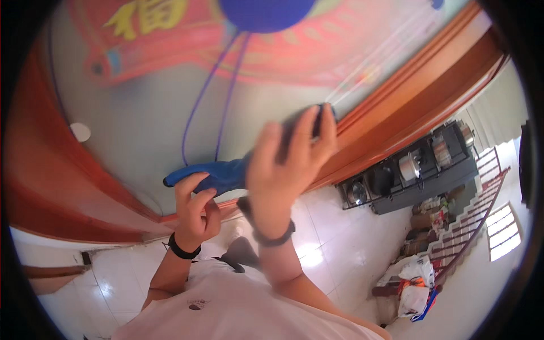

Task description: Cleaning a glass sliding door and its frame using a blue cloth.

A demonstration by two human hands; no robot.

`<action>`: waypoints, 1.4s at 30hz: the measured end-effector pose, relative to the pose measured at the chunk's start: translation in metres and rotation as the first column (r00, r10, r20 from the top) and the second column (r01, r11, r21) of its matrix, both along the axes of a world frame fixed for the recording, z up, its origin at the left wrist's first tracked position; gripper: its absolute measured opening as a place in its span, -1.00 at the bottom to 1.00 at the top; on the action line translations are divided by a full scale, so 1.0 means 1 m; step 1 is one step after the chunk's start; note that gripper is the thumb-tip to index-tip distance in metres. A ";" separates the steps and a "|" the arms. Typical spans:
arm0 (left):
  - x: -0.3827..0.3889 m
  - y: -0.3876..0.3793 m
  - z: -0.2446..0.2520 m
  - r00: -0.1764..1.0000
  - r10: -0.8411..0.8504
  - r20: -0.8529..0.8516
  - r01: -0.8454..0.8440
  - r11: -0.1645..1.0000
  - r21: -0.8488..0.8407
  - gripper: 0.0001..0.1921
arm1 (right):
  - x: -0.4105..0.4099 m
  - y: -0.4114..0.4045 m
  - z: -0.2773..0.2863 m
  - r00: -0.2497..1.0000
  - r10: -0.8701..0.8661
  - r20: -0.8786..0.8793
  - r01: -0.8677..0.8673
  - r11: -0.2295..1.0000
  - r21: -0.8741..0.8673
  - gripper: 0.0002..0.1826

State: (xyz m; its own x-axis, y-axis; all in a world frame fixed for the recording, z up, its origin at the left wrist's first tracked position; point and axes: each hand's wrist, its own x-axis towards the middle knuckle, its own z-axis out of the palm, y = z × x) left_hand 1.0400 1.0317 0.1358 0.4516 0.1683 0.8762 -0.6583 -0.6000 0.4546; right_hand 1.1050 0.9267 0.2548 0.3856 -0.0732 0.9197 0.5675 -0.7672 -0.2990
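Observation:
A long blue fabric-like item (229, 172) with a dark tip lies crosswise before me, against a pale panel (140, 140) in a reddish wooden frame. My left hand (197, 208) pinches its lower edge near the left end. Farther right, my right hand (289, 165) is curled over a dark, motion-blurred part (291, 131); whether this belongs to the same item is unclear. Two strands of purple cord (221, 85) run from the blue item up to a blue-violet disc (267, 12). Each of my wrists wears a black band.
A red and yellow decoration (157, 55) covers the panel's upper part. Beyond the wooden frame (382, 114), a black stove-like unit (395, 170) carries metal pots. White floor tiles (327, 229) reach a railed staircase (471, 225). Plastic bags (416, 276) are piled by its foot.

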 end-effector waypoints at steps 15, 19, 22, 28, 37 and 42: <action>0.041 -0.043 0.004 0.956 0.293 0.031 -0.292 0.927 0.236 -0.53 | -0.014 -0.019 0.001 0.818 0.570 0.085 -0.573 0.819 0.021 -0.50; 0.037 -0.067 0.025 0.979 0.190 -0.070 -0.174 0.966 0.190 -0.46 | 0.000 -0.061 -0.010 0.819 0.559 0.129 -0.569 0.820 0.060 -0.64; 0.055 -0.083 0.042 0.972 -0.136 -0.190 0.157 0.983 0.098 -0.52 | 0.012 -0.074 -0.007 0.825 0.555 0.103 -0.563 0.822 0.086 -0.65; 0.048 -0.124 0.054 0.893 -0.390 -0.224 0.291 0.880 -0.375 -0.54 | 0.033 -0.086 0.001 0.830 0.558 0.028 -0.558 0.830 0.013 -0.65; 0.050 -0.143 -0.016 0.930 0.081 -0.359 -0.181 0.950 -0.255 -0.54 | 0.043 -0.096 -0.016 0.602 0.799 -0.015 -0.797 0.599 -0.072 -0.72; 0.069 -0.189 0.002 0.901 0.345 -0.264 -0.387 0.913 -0.126 -0.52 | 0.064 -0.186 -0.021 0.740 0.660 0.127 -0.671 0.736 0.084 -0.76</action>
